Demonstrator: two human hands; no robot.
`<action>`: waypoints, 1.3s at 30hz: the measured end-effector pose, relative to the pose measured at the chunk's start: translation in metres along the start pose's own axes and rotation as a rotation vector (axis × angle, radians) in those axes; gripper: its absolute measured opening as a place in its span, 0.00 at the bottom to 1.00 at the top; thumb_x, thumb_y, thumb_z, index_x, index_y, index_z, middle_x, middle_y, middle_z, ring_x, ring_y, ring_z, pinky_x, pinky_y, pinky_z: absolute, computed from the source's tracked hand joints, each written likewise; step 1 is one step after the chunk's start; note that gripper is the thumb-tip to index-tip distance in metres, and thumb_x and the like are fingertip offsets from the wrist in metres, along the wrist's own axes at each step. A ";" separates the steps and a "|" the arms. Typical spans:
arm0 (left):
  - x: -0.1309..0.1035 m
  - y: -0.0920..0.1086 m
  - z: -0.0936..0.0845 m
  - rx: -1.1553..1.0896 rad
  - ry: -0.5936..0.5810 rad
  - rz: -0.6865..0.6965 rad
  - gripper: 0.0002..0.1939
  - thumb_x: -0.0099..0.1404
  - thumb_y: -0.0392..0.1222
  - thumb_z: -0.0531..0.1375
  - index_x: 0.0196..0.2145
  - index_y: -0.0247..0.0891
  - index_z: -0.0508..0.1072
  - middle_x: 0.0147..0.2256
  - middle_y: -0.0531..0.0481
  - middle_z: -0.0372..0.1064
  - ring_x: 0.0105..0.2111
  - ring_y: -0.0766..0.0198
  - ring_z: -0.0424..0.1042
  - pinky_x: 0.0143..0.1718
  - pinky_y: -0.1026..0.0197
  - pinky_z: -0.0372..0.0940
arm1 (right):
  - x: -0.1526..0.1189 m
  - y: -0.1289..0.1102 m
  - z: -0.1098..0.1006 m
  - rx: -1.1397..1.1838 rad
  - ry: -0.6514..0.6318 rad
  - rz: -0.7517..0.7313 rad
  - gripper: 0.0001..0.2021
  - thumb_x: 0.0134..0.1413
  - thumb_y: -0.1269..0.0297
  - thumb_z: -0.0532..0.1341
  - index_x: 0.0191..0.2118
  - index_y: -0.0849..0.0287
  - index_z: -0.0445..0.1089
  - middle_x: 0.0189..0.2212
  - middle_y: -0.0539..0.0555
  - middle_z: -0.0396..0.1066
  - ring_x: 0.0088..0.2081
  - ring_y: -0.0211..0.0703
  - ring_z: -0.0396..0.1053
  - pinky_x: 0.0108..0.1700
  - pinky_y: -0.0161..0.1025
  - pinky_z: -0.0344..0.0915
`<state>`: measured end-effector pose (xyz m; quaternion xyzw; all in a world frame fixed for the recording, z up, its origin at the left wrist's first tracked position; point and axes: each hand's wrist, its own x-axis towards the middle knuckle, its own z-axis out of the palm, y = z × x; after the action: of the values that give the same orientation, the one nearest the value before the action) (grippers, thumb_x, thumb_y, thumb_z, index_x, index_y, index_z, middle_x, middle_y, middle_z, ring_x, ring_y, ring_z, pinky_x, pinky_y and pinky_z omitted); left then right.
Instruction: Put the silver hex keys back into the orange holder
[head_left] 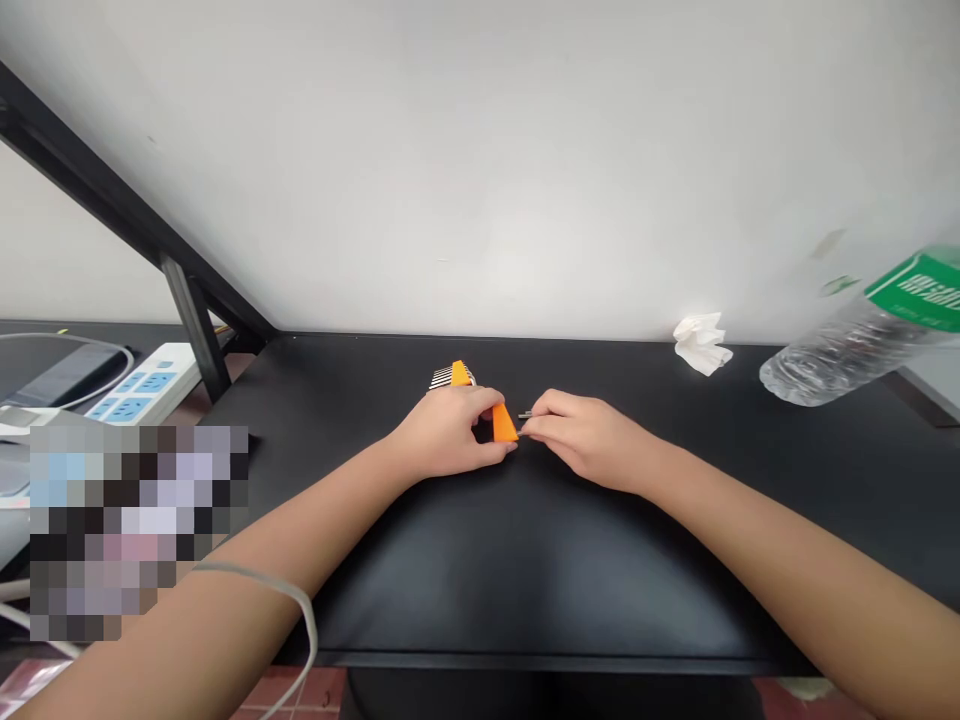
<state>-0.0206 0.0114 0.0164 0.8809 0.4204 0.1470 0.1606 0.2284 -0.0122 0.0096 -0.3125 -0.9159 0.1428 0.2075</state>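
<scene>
My left hand (pixel 457 430) is closed, thumb and fingers pinching an orange hex key holder (pixel 504 424) just above the black tabletop. Beyond its knuckles shows another orange part (pixel 460 374) with several silver hex keys (pixel 441 378) side by side in it. My fingers hide whether the two orange parts are joined. Close by on the right, my right hand (pixel 577 435) pinches a thin metal hex key (pixel 524 415). Most of that key is hidden by the fingers, and its visible end is near the orange holder's right edge.
A crumpled white tissue (pixel 702 343) lies by the wall, left of a tilted clear plastic bottle (pixel 832 345) with a green label. On the left are a white power strip (pixel 146 382), a phone (pixel 67 375) and a black metal frame (pixel 196 330). A pale cable (pixel 304 600) crosses near my left forearm.
</scene>
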 end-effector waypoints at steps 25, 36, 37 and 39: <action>-0.001 -0.009 0.008 -0.061 -0.011 0.000 0.26 0.66 0.42 0.61 0.61 0.42 0.67 0.35 0.52 0.74 0.34 0.61 0.74 0.36 0.60 0.68 | 0.007 -0.005 0.008 0.244 -0.040 0.453 0.13 0.68 0.58 0.56 0.35 0.57 0.74 0.32 0.52 0.74 0.29 0.39 0.70 0.33 0.37 0.63; 0.004 -0.012 0.005 0.055 -0.034 -0.113 0.23 0.66 0.41 0.57 0.58 0.45 0.65 0.35 0.52 0.74 0.34 0.58 0.74 0.37 0.58 0.66 | 0.000 0.021 -0.006 -0.446 -0.155 0.255 0.07 0.63 0.69 0.58 0.35 0.59 0.73 0.36 0.55 0.70 0.33 0.41 0.66 0.41 0.41 0.60; 0.004 -0.013 0.005 0.048 -0.033 -0.114 0.23 0.66 0.41 0.57 0.59 0.45 0.65 0.35 0.52 0.74 0.35 0.58 0.74 0.37 0.58 0.66 | 0.001 0.020 -0.006 -0.460 -0.153 0.248 0.07 0.63 0.69 0.58 0.35 0.60 0.73 0.36 0.55 0.69 0.32 0.42 0.66 0.40 0.42 0.60; 0.005 -0.014 0.006 0.028 -0.037 -0.112 0.23 0.66 0.41 0.57 0.58 0.45 0.65 0.35 0.52 0.74 0.34 0.58 0.74 0.36 0.58 0.66 | 0.001 0.019 -0.006 -0.481 -0.146 0.233 0.07 0.63 0.70 0.58 0.35 0.60 0.73 0.36 0.56 0.69 0.31 0.42 0.65 0.39 0.42 0.58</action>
<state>-0.0256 0.0226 0.0057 0.8607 0.4679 0.1157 0.1638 0.2400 0.0034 0.0074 -0.4449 -0.8939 -0.0338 0.0430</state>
